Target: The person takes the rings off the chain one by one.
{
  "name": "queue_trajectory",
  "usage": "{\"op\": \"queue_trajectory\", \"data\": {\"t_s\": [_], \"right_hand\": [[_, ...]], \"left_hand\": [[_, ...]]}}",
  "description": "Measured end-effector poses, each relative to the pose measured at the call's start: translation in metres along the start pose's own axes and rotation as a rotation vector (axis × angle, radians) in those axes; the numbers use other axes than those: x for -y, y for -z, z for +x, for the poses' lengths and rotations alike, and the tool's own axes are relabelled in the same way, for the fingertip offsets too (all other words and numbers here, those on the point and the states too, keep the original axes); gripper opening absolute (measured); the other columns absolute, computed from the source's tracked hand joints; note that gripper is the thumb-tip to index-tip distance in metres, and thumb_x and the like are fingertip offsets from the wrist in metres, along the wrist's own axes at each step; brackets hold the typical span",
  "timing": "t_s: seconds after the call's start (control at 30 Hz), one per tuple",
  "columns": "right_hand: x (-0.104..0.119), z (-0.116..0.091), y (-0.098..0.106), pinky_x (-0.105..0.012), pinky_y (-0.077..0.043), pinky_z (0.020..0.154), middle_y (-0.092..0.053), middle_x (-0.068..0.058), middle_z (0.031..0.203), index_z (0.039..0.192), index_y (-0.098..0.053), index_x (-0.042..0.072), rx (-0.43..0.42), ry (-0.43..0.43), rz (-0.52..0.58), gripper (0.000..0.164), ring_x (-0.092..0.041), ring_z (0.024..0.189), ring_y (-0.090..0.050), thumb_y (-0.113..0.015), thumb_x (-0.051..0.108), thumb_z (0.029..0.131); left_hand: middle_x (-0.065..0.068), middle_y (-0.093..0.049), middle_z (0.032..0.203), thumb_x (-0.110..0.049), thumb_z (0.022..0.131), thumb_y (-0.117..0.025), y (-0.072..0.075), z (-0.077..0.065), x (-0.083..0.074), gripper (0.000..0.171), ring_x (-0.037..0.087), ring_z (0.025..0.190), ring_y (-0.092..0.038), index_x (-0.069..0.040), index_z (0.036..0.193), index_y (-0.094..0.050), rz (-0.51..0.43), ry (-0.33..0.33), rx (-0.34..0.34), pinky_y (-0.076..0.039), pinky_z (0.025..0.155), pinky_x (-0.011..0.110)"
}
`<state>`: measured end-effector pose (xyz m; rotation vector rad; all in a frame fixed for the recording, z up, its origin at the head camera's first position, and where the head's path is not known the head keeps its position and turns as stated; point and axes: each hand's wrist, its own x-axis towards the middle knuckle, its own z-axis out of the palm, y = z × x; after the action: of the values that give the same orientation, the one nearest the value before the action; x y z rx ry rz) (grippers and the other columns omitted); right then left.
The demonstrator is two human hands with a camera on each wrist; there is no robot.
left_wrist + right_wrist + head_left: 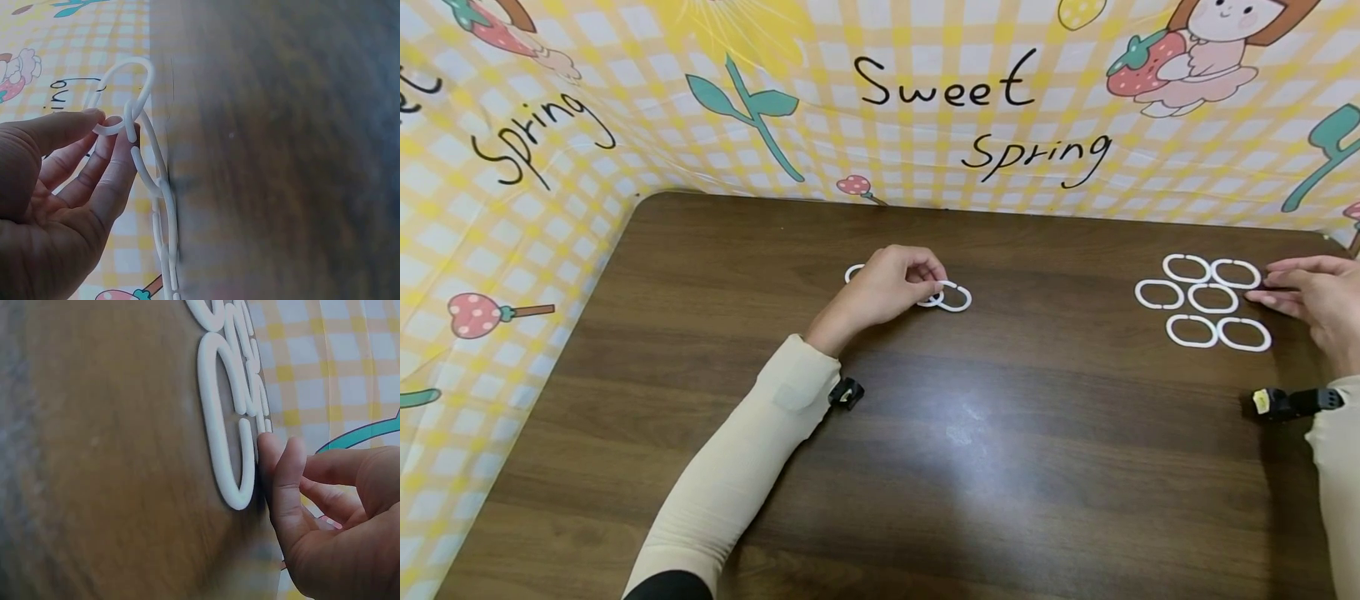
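My left hand [886,290] pinches a white plastic C-shaped link [150,75] between thumb and fingers. That link hooks through the end of a short chain of the same links [172,219], which runs along the tabletop beneath the hand. In the head view the hand hides most of this chain. Over on the right, several loose white links [1246,348] lie flat in a cluster of rows. My right hand [1317,302] is at the cluster's right side, fingers extended and thumb apart. Its fingertips are close beside the links [209,412] in the right wrist view.
The brown wooden table [985,500] has its far edge against a yellow checked cloth [820,125] with printed pictures and lettering. More of this cloth hangs along the left side. A small black camera sits on each wrist.
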<state>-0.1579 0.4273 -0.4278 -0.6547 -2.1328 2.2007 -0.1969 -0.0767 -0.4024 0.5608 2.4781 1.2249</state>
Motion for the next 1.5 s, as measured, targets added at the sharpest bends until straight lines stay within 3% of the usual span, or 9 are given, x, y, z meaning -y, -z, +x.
{"op": "queue_trajectory", "data": {"t_s": [0.17, 0.33, 0.57, 0.73, 1.03, 1.23, 1.5], "right_hand": [[0.002, -0.007, -0.004, -0.015, -0.055, 0.051, -0.065, 0.006, 0.064, 0.072, -0.074, 0.020, 0.002, 0.010, 0.022, 0.055, -0.007, 0.050, -0.070, -0.039, -0.007, 0.105], [0.003, -0.016, -0.012, -0.013, -0.054, 0.052, -0.065, 0.009, 0.064, 0.077, -0.071, 0.022, -0.026, 0.071, -0.066, 0.050, -0.004, 0.049, -0.068, -0.040, -0.006, 0.104], [0.006, -0.021, -0.030, -0.010, -0.052, 0.055, -0.063, 0.025, 0.069, 0.096, -0.062, 0.027, -0.087, 0.175, -0.398, 0.033, 0.007, 0.054, -0.065, -0.046, 0.000, 0.105], [0.018, -0.032, -0.055, -0.012, -0.053, 0.057, -0.063, 0.033, 0.071, 0.105, -0.061, 0.025, -0.075, 0.198, -0.542, 0.016, 0.009, 0.058, -0.066, -0.053, 0.011, 0.106], [0.033, -0.053, -0.095, -0.016, -0.056, 0.059, -0.069, 0.032, 0.074, 0.104, -0.067, 0.029, 0.023, 0.230, -0.526, 0.018, 0.003, 0.063, -0.070, -0.060, 0.012, 0.103], [0.033, -0.060, -0.116, -0.018, -0.057, 0.060, -0.071, 0.023, 0.076, 0.103, -0.070, 0.027, 0.108, 0.255, -0.488, 0.019, -0.001, 0.065, -0.072, -0.062, 0.010, 0.103], [0.025, -0.063, -0.151, -0.021, -0.057, 0.060, -0.072, 0.021, 0.077, 0.101, -0.070, 0.025, 0.229, 0.282, -0.467, 0.022, -0.004, 0.065, -0.072, -0.061, 0.004, 0.101]], "left_hand": [[0.004, -0.069, 0.087, -0.006, 0.097, -0.070, 0.000, 0.000, 0.000, 0.007, 0.013, 0.078, -0.061, -0.003, 0.101, -0.076, -0.008, 0.006, 0.004, -0.049, 0.073, 0.022], [0.004, -0.069, 0.086, -0.006, 0.096, -0.072, 0.000, -0.001, -0.001, 0.005, 0.013, 0.078, -0.062, -0.004, 0.099, -0.076, -0.015, 0.012, 0.007, -0.049, 0.072, 0.022], [0.003, -0.069, 0.084, -0.007, 0.096, -0.073, 0.001, 0.000, -0.001, 0.004, 0.014, 0.078, -0.061, -0.005, 0.097, -0.076, -0.007, 0.016, 0.007, -0.049, 0.071, 0.022], [0.003, -0.068, 0.084, -0.007, 0.096, -0.073, 0.001, 0.000, -0.001, 0.003, 0.014, 0.078, -0.061, -0.007, 0.096, -0.076, -0.008, 0.022, 0.005, -0.048, 0.070, 0.023], [0.004, -0.068, 0.086, -0.005, 0.097, -0.071, 0.001, -0.001, -0.001, 0.005, 0.014, 0.079, -0.061, -0.005, 0.098, -0.075, -0.009, 0.017, 0.000, -0.049, 0.072, 0.022], [0.004, -0.068, 0.086, -0.004, 0.096, -0.071, 0.001, 0.000, -0.001, 0.004, 0.014, 0.080, -0.061, -0.005, 0.098, -0.075, -0.004, 0.016, 0.002, -0.048, 0.073, 0.022], [0.004, -0.067, 0.087, -0.003, 0.096, -0.069, 0.001, 0.001, -0.002, 0.005, 0.015, 0.081, -0.060, -0.007, 0.097, -0.072, 0.008, 0.019, -0.002, -0.048, 0.075, 0.022]]}}
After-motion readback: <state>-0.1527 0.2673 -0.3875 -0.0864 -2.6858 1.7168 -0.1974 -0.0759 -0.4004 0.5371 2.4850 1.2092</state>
